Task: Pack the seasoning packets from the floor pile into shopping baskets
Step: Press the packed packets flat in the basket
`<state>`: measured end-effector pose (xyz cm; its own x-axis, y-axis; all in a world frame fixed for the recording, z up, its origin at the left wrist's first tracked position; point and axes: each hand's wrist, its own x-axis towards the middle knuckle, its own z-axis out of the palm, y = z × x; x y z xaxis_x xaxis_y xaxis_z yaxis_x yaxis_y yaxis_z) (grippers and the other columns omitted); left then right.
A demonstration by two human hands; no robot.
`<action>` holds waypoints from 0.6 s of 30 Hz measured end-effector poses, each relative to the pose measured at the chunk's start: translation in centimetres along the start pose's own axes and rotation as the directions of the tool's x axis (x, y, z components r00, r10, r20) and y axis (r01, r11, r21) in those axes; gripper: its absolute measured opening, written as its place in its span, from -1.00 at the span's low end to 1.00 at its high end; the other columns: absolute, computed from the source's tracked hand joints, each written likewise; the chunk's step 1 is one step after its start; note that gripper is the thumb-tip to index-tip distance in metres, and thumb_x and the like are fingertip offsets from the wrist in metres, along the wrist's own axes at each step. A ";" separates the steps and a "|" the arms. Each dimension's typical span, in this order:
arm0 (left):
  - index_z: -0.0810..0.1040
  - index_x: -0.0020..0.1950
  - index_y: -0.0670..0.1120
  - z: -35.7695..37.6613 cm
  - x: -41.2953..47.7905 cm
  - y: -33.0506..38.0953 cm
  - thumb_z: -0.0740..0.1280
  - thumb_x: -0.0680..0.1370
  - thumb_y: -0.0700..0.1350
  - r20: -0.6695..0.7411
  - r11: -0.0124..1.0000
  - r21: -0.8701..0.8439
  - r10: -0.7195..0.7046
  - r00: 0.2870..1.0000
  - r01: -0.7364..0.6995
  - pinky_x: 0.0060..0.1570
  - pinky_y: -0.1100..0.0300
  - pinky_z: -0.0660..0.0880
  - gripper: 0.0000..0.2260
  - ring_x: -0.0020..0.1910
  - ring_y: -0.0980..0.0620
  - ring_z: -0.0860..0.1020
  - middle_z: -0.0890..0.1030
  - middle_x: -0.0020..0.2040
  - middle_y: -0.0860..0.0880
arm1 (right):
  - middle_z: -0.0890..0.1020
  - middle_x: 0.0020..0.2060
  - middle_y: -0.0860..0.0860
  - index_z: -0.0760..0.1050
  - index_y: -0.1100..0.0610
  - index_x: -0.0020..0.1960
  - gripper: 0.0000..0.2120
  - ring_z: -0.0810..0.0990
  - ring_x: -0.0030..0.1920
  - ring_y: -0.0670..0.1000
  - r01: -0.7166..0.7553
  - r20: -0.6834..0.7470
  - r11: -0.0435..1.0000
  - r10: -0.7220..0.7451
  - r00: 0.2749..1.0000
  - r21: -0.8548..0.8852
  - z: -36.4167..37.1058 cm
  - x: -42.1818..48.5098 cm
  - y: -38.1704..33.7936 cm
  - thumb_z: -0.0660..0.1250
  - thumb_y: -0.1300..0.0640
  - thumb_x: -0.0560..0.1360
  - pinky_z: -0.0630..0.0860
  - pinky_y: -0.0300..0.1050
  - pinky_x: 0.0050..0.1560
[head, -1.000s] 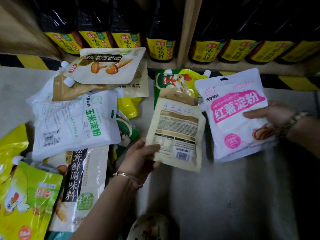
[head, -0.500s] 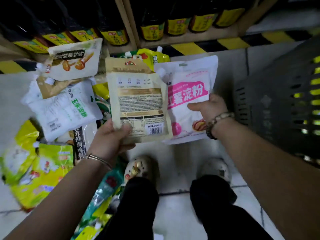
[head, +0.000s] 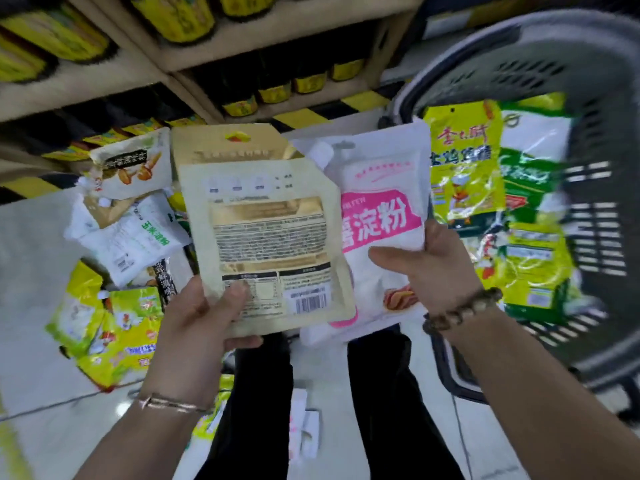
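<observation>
My left hand (head: 204,317) grips the bottom of a beige packet (head: 263,220), held upright with its printed back and barcode facing me. My right hand (head: 429,271) holds a white packet with a pink label (head: 377,220) by its right side, just right of the beige one and partly behind it. Both packets are lifted above the floor. The remaining pile (head: 128,237) of white, beige and yellow-green packets lies on the floor to the left. A dark grey shopping basket (head: 595,188) stands at the right, holding several yellow-green packets (head: 464,168).
Wooden shelves (head: 277,32) stocked with dark bottles bearing yellow labels run along the back, above a yellow-black striped edge. My dark trouser legs (head: 381,393) are below the hands. A few small packets lie on the pale floor between them.
Both hands have lifted their packets up and toward me. The view has swung right, so the basket with its yellow-green packets is now in sight.
</observation>
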<state>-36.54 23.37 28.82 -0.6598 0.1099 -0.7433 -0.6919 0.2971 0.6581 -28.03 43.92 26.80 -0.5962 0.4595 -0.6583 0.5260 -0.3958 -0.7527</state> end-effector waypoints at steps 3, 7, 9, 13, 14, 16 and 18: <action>0.56 -0.22 -0.09 2.3 -3.0 1.3 0.27 0.51 -0.28 0.012 0.999 0.009 -0.031 0.999 0.031 -0.56 0.20 0.50 -0.84 -0.47 0.05 0.59 0.62 -0.41 0.01 | 0.69 -0.31 -0.05 0.67 0.04 -0.29 -0.80 0.65 -0.25 -0.04 -0.001 -0.051 0.998 0.004 0.999 0.059 -4.1 -1.7 -1.6 0.39 0.29 0.18 0.62 -0.10 -0.16; 0.59 -0.17 -0.08 8.7 -6.3 0.4 0.34 0.50 -0.29 0.071 0.988 0.126 -0.099 0.993 0.090 -0.44 0.14 0.57 -0.87 -0.30 0.01 0.62 0.67 -0.29 -0.04 | 0.68 -0.33 -0.15 0.56 0.07 -0.17 -0.77 0.64 -0.31 -0.14 0.010 -0.161 0.983 -0.040 0.986 -0.184 -12.2 -2.1 -3.2 0.48 0.35 0.30 0.58 -0.21 -0.28; 0.56 -0.13 -0.04 13.3 -7.2 -0.9 0.34 0.50 -0.27 0.123 0.980 0.193 -0.068 0.990 0.043 -0.33 0.29 0.57 -0.87 -0.27 0.15 0.61 0.67 -0.27 0.08 | 0.67 -0.36 -0.20 0.50 0.07 -0.14 -0.76 0.62 -0.34 -0.21 -0.032 -0.235 0.962 -0.035 0.971 -0.273 -16.7 -1.7 -3.0 0.42 0.39 0.38 0.53 -0.33 -0.36; 0.54 0.05 -0.04 22.7 -7.9 -5.2 0.32 0.52 -0.20 0.102 0.904 0.423 0.014 0.995 -0.056 -0.36 0.57 0.36 -0.87 -0.26 0.34 0.50 0.61 -0.14 0.15 | 0.65 -0.20 -0.04 0.50 0.16 -0.01 -0.81 0.63 -0.25 -0.11 -0.154 -0.366 0.895 -0.010 0.931 -0.418 -24.5 -0.8 -1.4 0.42 0.30 0.42 0.49 -0.23 -0.38; 0.51 0.06 -0.07 24.8 -7.9 -6.2 0.30 0.53 -0.20 0.063 0.897 0.441 -0.022 0.998 -0.008 -0.41 0.54 0.35 -0.88 -0.29 0.32 0.48 0.58 -0.16 0.11 | 0.64 -0.18 0.01 0.50 0.15 -0.05 -0.84 0.61 -0.30 -0.15 -0.161 -0.372 0.881 -0.018 0.928 -0.444 -26.1 -0.3 -0.9 0.41 0.29 0.42 0.51 -0.23 -0.42; 0.39 0.05 -0.12 28.3 -7.7 -8.0 0.26 0.56 -0.19 -0.021 0.873 0.467 -0.145 0.989 0.138 -0.49 0.41 0.31 -0.91 -0.31 0.17 0.49 0.50 -0.22 0.03 | 0.63 -0.21 0.03 0.48 0.07 -0.17 -0.84 0.57 -0.44 -0.21 -0.184 -0.360 0.843 -0.013 0.933 -0.505 -28.8 0.8 0.6 0.41 0.29 0.43 0.51 -0.33 -0.50; 0.32 0.10 -0.14 31.0 -7.4 -9.8 0.21 0.58 -0.19 -0.079 0.835 0.490 -0.243 0.967 0.250 -0.42 0.27 0.30 -0.87 -0.26 0.00 0.50 0.51 -0.16 -0.05 | 0.64 -0.19 0.08 0.49 0.11 -0.13 -0.86 0.56 -0.47 -0.18 -0.230 -0.325 0.811 0.053 0.944 -0.538 -30.7 2.1 2.6 0.41 0.29 0.43 0.50 -0.32 -0.52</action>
<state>-15.74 49.08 24.13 -0.4931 -0.0407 -0.8690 -0.5991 0.7402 0.3053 -9.27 68.28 23.62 -0.3382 0.6713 -0.6595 0.8903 0.0010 -0.4555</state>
